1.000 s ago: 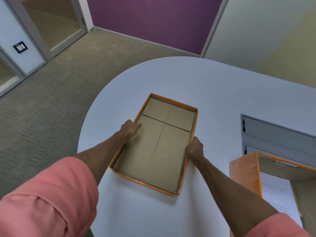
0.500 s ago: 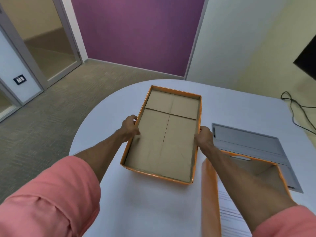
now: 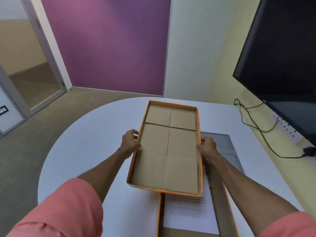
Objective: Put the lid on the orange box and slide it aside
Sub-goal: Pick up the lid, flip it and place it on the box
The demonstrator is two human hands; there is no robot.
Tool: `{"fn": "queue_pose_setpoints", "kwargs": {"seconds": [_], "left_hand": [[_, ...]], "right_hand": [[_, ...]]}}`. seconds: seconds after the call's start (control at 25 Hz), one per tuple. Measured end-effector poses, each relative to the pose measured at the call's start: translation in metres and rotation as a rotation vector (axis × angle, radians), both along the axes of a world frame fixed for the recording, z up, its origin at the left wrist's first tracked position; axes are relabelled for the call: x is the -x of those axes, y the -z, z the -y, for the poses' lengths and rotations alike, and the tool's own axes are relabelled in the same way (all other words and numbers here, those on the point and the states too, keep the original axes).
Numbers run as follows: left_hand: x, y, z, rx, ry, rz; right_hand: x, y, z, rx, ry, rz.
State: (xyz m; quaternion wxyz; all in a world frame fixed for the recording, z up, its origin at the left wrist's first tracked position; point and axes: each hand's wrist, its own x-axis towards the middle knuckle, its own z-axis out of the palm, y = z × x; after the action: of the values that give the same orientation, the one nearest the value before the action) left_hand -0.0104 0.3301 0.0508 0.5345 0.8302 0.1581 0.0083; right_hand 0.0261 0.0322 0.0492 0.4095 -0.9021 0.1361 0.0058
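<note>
We've got the shallow orange cardboard lid held open-side-up, left hand and right hand fingers pinching its long sides, hovering over the open orange box at the white desk's near edge.

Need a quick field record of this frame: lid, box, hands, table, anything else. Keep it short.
lid: orange lid, open side up, brown cardboard inside, held over the far end of the box
box: orange box, open, near right of table, not yet covered
box contents: printed white sheet
left hand: left hand gripping lid's left long edge
right hand: right hand gripping lid's right long edge
table: white rounded table
table panel: grey panel, right of the lid
background: dark screen, black cable
</note>
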Motion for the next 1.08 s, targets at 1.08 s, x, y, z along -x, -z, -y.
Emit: {"fn": "queue_pose_setpoints", "kwargs": {"seconds": [1.08], "left_hand": [[0.038,-0.104,0.14,-0.139,-0.058,0.442]], "right_hand": [[0.048,-0.09,0.003,-0.535,-0.076,-0.003]]}}
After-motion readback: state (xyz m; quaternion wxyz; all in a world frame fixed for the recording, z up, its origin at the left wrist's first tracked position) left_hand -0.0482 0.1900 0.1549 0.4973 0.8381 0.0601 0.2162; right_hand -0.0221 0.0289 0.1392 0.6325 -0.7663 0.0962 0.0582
